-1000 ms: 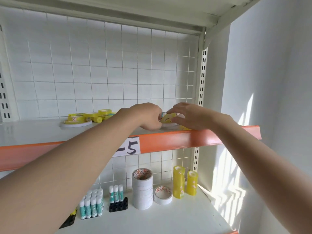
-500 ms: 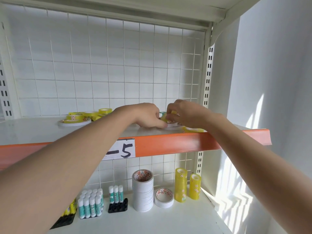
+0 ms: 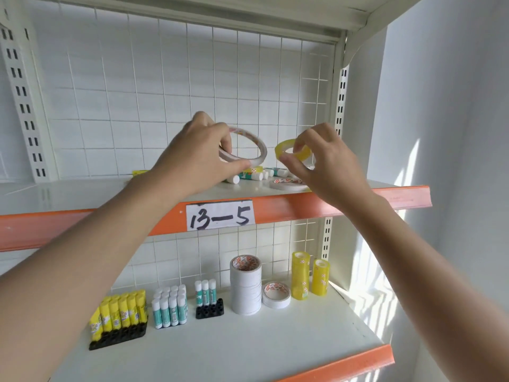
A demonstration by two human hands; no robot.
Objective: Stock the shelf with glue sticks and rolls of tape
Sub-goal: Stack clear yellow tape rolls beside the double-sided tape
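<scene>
My left hand (image 3: 202,151) grips a thin white tape roll (image 3: 257,146), lifted above the upper shelf (image 3: 82,193). My right hand (image 3: 322,158) pinches a small yellow tape roll (image 3: 283,148) beside it, also in the air. Below the rolls, loose glue sticks (image 3: 253,175) and a flat white tape roll (image 3: 286,184) lie on the upper shelf. On the lower shelf (image 3: 220,348) stand yellow glue sticks (image 3: 118,312), teal glue sticks (image 3: 169,307), a white tape stack (image 3: 246,285), a single white roll (image 3: 276,295) and two yellow tape stacks (image 3: 300,275).
An orange strip with the label 13-5 (image 3: 220,216) edges the upper shelf. A white wire grid (image 3: 165,92) backs both shelves. A white wall (image 3: 446,133) closes the right side. A black holder (image 3: 210,308) carries three teal sticks.
Both hands have lifted off the upper shelf, each with a tape roll, and moved apart. The view has shifted, so more of the lower shelf shows.
</scene>
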